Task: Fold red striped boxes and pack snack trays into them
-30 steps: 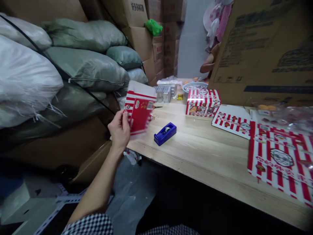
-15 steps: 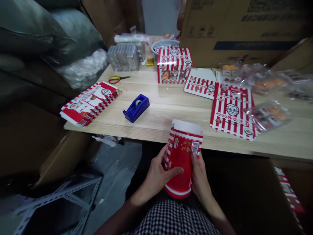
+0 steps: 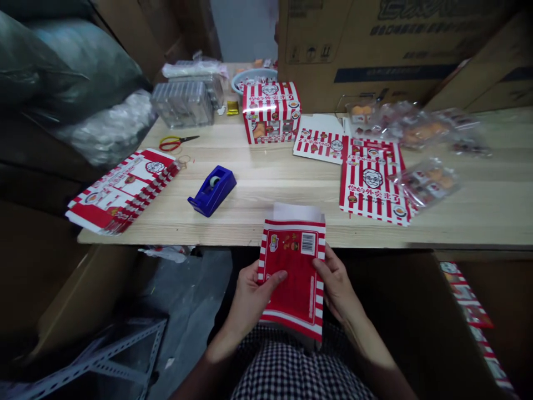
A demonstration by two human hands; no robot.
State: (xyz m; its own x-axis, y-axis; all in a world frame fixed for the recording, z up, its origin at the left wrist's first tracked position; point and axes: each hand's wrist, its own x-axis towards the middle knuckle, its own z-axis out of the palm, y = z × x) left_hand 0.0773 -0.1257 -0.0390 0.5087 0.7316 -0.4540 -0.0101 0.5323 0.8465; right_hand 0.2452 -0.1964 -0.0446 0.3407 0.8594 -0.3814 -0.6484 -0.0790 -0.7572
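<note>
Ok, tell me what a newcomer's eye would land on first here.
Probably the red printed carton, held between the left hand and right hand, low in the middle of the picture. Next, the deep blue tape dispenser on the table, beside the stack of striped cartons on the left. Farther back, the striped red-and-white box stands upright near the back of the table.

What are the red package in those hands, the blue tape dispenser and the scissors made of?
Red package: probably thin printed card, judging by its flat face and stiff pale top flap.
Blue tape dispenser: likely hard moulded plastic, smooth and evenly coloured.
Scissors: dark blades, presumably metal; the bright red-and-yellow handles look like plastic.
</note>
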